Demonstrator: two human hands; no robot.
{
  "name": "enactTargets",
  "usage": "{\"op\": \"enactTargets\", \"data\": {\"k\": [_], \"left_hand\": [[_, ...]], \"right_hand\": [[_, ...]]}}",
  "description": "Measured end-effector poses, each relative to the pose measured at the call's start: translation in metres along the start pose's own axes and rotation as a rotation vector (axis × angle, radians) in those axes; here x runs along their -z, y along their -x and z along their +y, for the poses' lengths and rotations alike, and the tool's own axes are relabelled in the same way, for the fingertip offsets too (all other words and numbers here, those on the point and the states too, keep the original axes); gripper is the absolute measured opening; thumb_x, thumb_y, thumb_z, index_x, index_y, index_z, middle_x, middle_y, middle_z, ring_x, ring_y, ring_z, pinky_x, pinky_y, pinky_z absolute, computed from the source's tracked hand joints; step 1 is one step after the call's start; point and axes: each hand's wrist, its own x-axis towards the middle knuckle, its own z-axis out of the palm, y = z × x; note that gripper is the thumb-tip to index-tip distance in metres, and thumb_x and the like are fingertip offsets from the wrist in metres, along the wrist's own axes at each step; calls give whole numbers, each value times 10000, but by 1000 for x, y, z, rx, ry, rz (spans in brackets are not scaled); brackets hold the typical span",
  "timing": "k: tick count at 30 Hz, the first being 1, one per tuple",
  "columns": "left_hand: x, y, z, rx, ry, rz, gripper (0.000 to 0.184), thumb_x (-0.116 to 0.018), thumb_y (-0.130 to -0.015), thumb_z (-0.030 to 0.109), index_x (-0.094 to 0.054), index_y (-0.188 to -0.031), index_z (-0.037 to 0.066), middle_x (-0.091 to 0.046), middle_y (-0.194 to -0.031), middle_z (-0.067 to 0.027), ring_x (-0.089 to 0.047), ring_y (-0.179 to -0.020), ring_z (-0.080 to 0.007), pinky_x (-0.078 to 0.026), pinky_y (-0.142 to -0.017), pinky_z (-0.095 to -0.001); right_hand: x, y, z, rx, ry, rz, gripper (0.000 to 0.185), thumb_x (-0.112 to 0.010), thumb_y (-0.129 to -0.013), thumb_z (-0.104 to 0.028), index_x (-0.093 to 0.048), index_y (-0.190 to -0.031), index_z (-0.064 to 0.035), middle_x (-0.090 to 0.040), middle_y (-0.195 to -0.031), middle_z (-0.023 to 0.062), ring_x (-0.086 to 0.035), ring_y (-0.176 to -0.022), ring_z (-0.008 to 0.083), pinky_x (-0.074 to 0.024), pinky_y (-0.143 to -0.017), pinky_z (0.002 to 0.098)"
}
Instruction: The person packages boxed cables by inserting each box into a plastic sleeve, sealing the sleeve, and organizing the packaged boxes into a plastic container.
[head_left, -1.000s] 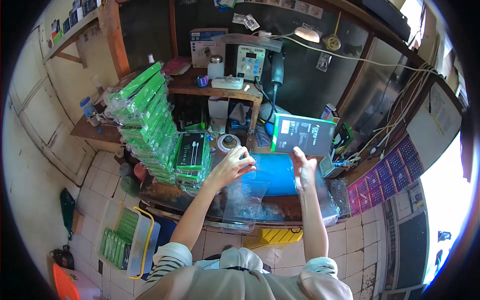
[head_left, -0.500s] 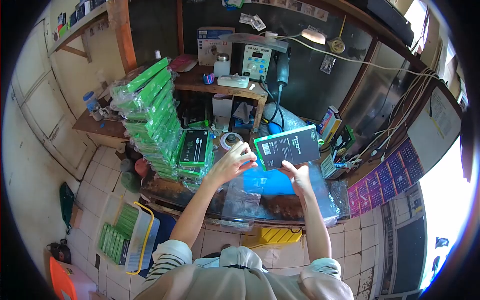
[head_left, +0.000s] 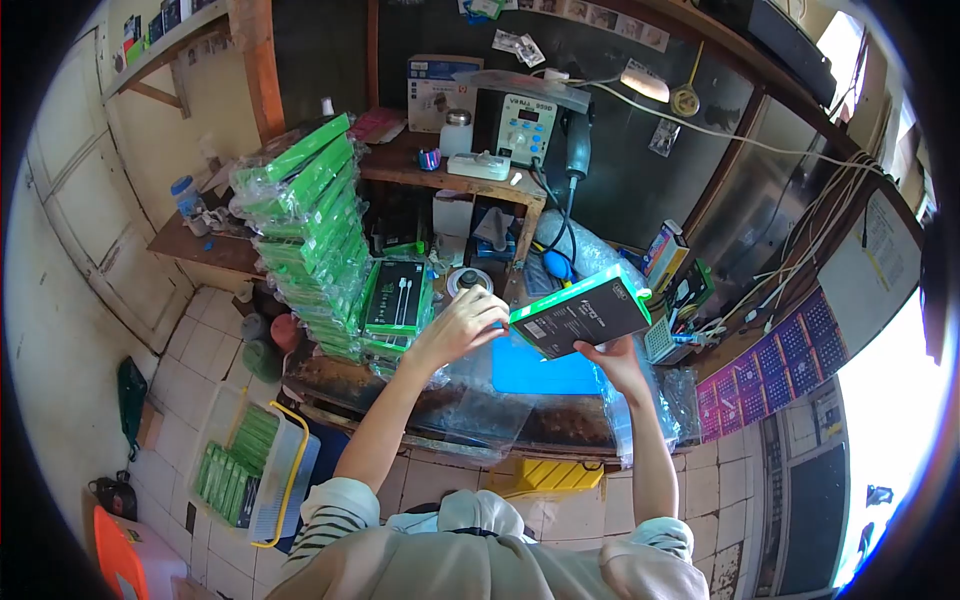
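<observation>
My right hand grips a black-and-green cable box near its lower edge, thumb on the printed face. The box is tilted, with its green side edge upward and a barcode toward its left end. My left hand is closed, its fingertips pinched together at the left corner of the box; what they pinch is hidden. Below the box lies a blue mat on the worktable. Clear plastic film hangs over the table's front edge, and more plastic lies by my right forearm.
A tall leaning stack of plastic-wrapped green boxes stands at left, with a cable box beside it. A hot-air station sits on the raised shelf. A bin of green boxes is on the floor; a pen basket stands at right.
The box has tipped to show its green upper edge and moved slightly down. My left fingertips have come in to its left corner. Plastic by my right forearm now shows more.
</observation>
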Motion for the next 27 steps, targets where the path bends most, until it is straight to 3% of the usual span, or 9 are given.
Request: {"op": "enactTargets", "data": {"k": [6, 9, 12, 18, 21, 24, 27], "left_hand": [[4, 3, -1, -202, -77, 1, 187, -703, -681, 176, -595, -822, 117, -594, -897, 32, -521, -890, -174, -401, -786, -329], [5, 1, 2, -326, -154, 47, 168, -711, -678, 192, -599, -795, 146, -596, -855, 60, -517, -834, -138, -404, -753, -307], [2, 0, 0, -360, -169, 45, 166, -714, -681, 192, -598, -790, 143, -597, -853, 64, -519, -818, -133, -404, -746, -299], [0, 0, 3, -338, -96, 35, 171, -725, -684, 187, -595, -778, 127, -603, -811, 62, -527, -758, -118, -392, -706, -272], [-4, 3, 3, -352, -95, 1, 168, -724, -686, 185, -593, -774, 127, -600, -805, 60, -527, -755, -117, -389, -696, -269], [-8, 3, 2, -378, -93, 12, 168, -723, -685, 177, -592, -776, 126, -591, -791, 52, -525, -768, -124, -394, -699, -273], [-8, 1, -2, -316, -95, 15, 183, -702, -696, 154, -550, -785, 105, -562, -796, 10, -523, -796, -160, -407, -722, -308]], "right_hand": [[6, -5, -32, -7, 164, -86, 587, -736, -692, -97, -424, -1177, 14, -557, -1078, 93, -525, -986, 168, -419, -858, 316], [16, -14, -36, -150, 215, -223, 626, -735, -692, -133, -408, -1204, 19, -548, -1101, 106, -516, -1012, 185, -409, -881, 324], [24, -26, -25, -153, 145, -312, 678, -742, -682, -155, -387, -1234, 18, -522, -1150, 114, -498, -1049, 200, -396, -906, 321], [30, -40, -22, -163, 357, -381, 795, -767, -645, -212, -340, -1275, 22, -463, -1231, 135, -463, -1096, 214, -375, -938, 326], [28, -44, -20, -121, 241, -445, 758, -761, -642, -232, -384, -1249, 23, -501, -1194, 146, -486, -1069, 211, -385, -924, 327], [24, -46, -19, -158, 304, -484, 687, -754, -639, -237, -447, -1197, 22, -556, -1114, 149, -516, -1023, 203, -403, -896, 322], [5, -38, -28, -29, 445, -447, 620, -746, -631, -203, -481, -1140, 30, -587, -1043, 144, -536, -961, 197, -418, -863, 322]]}}
